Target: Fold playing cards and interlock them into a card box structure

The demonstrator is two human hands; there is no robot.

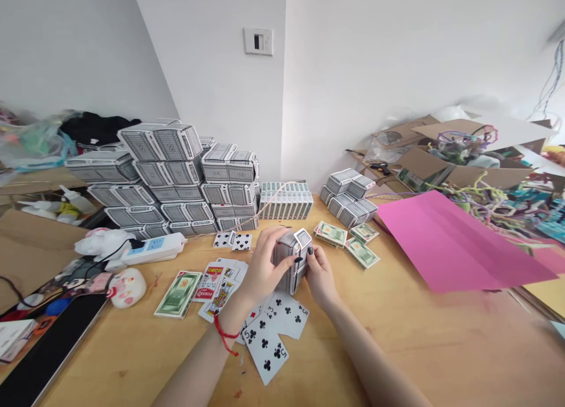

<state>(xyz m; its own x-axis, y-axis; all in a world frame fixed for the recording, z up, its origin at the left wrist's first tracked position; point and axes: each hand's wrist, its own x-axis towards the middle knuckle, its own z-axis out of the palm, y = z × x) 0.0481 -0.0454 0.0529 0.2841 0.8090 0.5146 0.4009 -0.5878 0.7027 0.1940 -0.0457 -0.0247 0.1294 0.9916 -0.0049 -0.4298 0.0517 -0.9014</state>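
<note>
Both my hands hold a thick stack of playing cards [291, 260] just above the wooden table [397, 336]. My left hand [262, 266] wraps the stack's left side, thumb across its front. My right hand [320, 274] presses the right side with its fingers curled on the top edge. A red string is tied on my left wrist. Loose face-up cards [271, 330], mostly clubs, lie under my hands. More loose cards [218, 283] and a green card box [179, 293] lie to the left.
Piles of wrapped card packs [176, 177] stand at the back left, a row of decks [286, 201] by the wall, a smaller pile [351, 198] to the right. Green boxes [348, 239], pink paper [450, 242], a power strip [152, 248], cardboard boxes with pipe cleaners [468, 160].
</note>
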